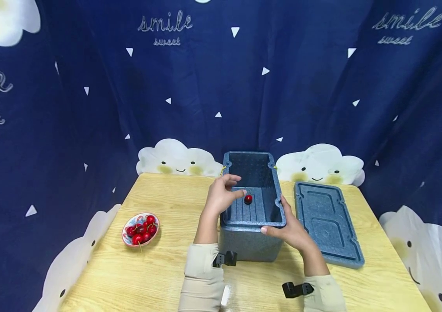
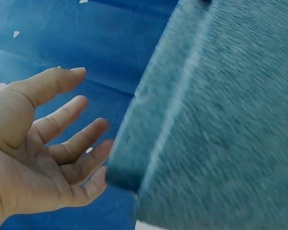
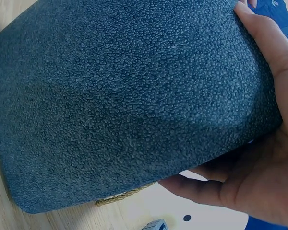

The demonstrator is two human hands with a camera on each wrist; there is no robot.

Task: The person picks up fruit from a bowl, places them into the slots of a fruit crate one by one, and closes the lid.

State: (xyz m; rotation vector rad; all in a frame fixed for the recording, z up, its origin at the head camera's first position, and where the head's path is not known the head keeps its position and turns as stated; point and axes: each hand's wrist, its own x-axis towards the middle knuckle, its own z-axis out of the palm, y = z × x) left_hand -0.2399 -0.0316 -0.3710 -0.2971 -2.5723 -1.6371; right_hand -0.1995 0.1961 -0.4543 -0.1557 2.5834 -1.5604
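Observation:
A dark blue foam box (image 1: 252, 242) without its lid stands on the table. Inside it shows a single red cherry (image 1: 248, 199); whether it rests on the floor of the box I cannot tell. My left hand (image 1: 222, 195) is over the box's left rim, thumb and fingers spread apart with nothing between them, the thumb tip close to the cherry in the head view. The left wrist view shows the same loose fingers (image 2: 79, 143) beside the box wall. With my right hand (image 1: 293, 227) I grip the box's near right corner, thumb (image 3: 269, 38) on the near side, fingers along the right side.
At the left a small patterned bowl (image 1: 124, 239) holds several red cherries with stems. The box's lid (image 1: 324, 216) lies flat on the table, right of the box. A yellow rope (image 3: 125, 195) hangs at the box's side. Behind the table hangs a blue curtain (image 1: 205, 78).

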